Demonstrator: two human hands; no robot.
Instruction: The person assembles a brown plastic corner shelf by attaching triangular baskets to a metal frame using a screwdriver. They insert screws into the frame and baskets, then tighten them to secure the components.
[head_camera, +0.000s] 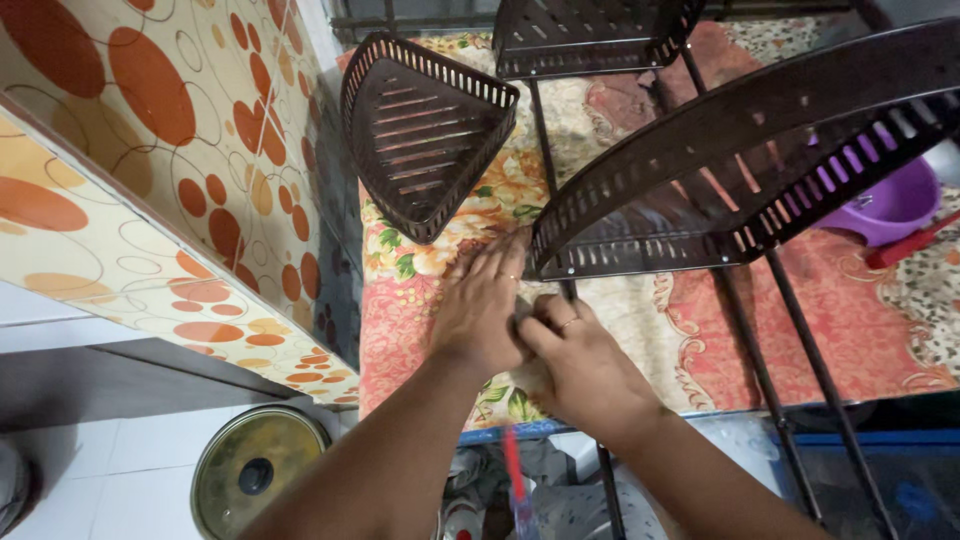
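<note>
My left hand (480, 305) lies palm down on a floral patterned cloth (440, 250), fingers spread, right at the corner of a dark brown slotted rack shelf (700, 150). My right hand (580, 365) sits beside it, fingers curled around the thin dark upright pole (570, 292) under that shelf corner. Both hands touch each other. A loose triangular brown shelf tray (420, 130) lies on the cloth just beyond my left hand. A further shelf tier (580, 40) shows above.
A wall with orange circle tiles (180, 150) stands on the left. A purple bowl (890, 205) and a red handle (910, 245) lie to the right, behind the rack. A round metal lid (255, 470) rests on the white floor below. Two more rack poles (800, 350) slant down right.
</note>
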